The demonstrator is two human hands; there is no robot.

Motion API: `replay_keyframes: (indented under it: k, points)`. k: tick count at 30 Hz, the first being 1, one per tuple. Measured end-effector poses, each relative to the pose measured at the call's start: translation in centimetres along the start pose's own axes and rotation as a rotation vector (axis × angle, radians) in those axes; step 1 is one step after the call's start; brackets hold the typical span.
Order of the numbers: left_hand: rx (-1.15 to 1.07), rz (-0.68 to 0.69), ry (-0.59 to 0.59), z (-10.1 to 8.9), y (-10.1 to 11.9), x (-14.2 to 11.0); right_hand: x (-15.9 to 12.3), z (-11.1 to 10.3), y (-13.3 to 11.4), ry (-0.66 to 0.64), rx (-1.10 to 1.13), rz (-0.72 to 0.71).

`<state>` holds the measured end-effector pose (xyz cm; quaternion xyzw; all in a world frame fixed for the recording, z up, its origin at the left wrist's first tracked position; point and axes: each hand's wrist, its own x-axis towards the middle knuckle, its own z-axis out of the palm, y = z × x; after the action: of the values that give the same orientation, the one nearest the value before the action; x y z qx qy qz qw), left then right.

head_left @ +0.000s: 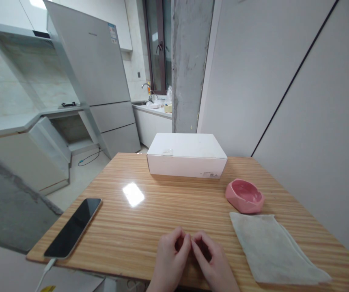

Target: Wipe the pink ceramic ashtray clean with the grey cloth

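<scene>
At the near edge of the wooden table (168,202), my left hand (171,255) and my right hand (211,259) meet, thumbs and forefingers pinched and their tips touching. Whether anything small sits between the fingertips, I cannot make out. Just right of my right hand lies a folded pale cloth (274,247). Behind the cloth stands a pink faceted ashtray (244,205) with notches in its rim. A white closed box (186,158) occupies the back of the table, straight ahead of both hands.
A black-screened phone (74,229) lies at the table's left edge, a white charging cable (45,271) hanging from it. Light reflects off the tabletop left of centre. Beyond are a tall fridge (92,61), a grey pillar (191,65) and a white wall panel (253,61) on the right.
</scene>
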<state>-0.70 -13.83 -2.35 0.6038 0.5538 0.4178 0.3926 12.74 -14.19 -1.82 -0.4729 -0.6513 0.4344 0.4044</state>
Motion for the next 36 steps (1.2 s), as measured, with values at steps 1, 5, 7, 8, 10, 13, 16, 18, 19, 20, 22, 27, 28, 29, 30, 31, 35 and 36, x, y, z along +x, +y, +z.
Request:
replay_keyframes:
  k: [1, 5, 7, 8, 10, 13, 16, 18, 19, 20, 22, 27, 28, 29, 30, 31, 35, 36]
  points:
    - [0.003, 0.001, 0.000, 0.0, 0.0, 0.0, 0.0, 0.0, 0.0, -0.001, -0.001, -0.003]
    - [0.018, -0.007, -0.009, 0.0, 0.1, 0.0, -0.1, 0.0, -0.1, 0.001, 0.011, -0.003]
    - [0.021, -0.010, -0.015, 0.0, 0.2, -0.1, -0.1, 0.0, -0.1, -0.002, 0.013, 0.001]
    - [0.020, -0.012, -0.016, 0.0, 0.2, -0.1, -0.1, 0.0, 0.0, -0.003, 0.012, 0.000]
    - [0.016, -0.012, -0.015, 0.0, 0.3, -0.1, -0.1, 0.1, 0.1, 0.000, 0.007, -0.003]
    - [0.014, -0.008, -0.009, 0.0, 0.3, 0.0, -0.1, 0.1, 0.4, 0.005, 0.004, -0.008]
    - [0.023, -0.001, -0.006, 0.0, 0.3, 0.0, -0.1, 0.1, 0.3, 0.005, 0.000, -0.001]
    - [0.044, 0.006, -0.003, -0.1, 0.2, 0.0, -0.1, 0.1, 0.2, 0.000, 0.006, 0.002]
    - [0.059, 0.011, -0.001, -0.1, 0.2, 0.0, -0.1, 0.1, 0.2, -0.002, 0.010, 0.002]
    - [0.080, 0.019, 0.001, -0.1, 0.2, -0.1, -0.1, 0.1, 0.2, -0.004, 0.013, 0.002]
    - [0.159, 0.050, -0.003, 0.1, 0.1, -0.3, -0.2, 0.0, 0.5, 0.007, 0.011, 0.005]
    - [0.717, 0.207, 0.011, 1.3, -0.1, -0.7, -0.5, -0.7, 1.6, 0.094, 0.143, 0.070]
    - [0.813, 0.231, -0.003, 1.5, 0.0, -0.7, -0.6, -0.9, 1.8, 0.109, 0.187, 0.087]
    - [0.886, 0.244, -0.022, 1.7, 0.2, -0.8, -0.6, -1.0, 1.8, 0.119, 0.221, 0.100]
    - [0.939, 0.251, -0.048, 1.9, 0.4, -0.8, -0.6, -1.0, 1.8, 0.126, 0.243, 0.110]
    - [0.981, 0.252, -0.070, 2.0, 0.7, -0.9, -0.5, -1.0, 1.7, 0.132, 0.255, 0.113]
    - [1.119, 0.282, -0.129, 2.4, 1.4, -1.2, -0.3, -0.7, 1.0, 0.115, 0.247, 0.100]
    - [1.149, 0.302, -0.132, 2.6, 1.4, -1.3, -0.2, -0.7, 0.9, 0.121, 0.234, 0.097]
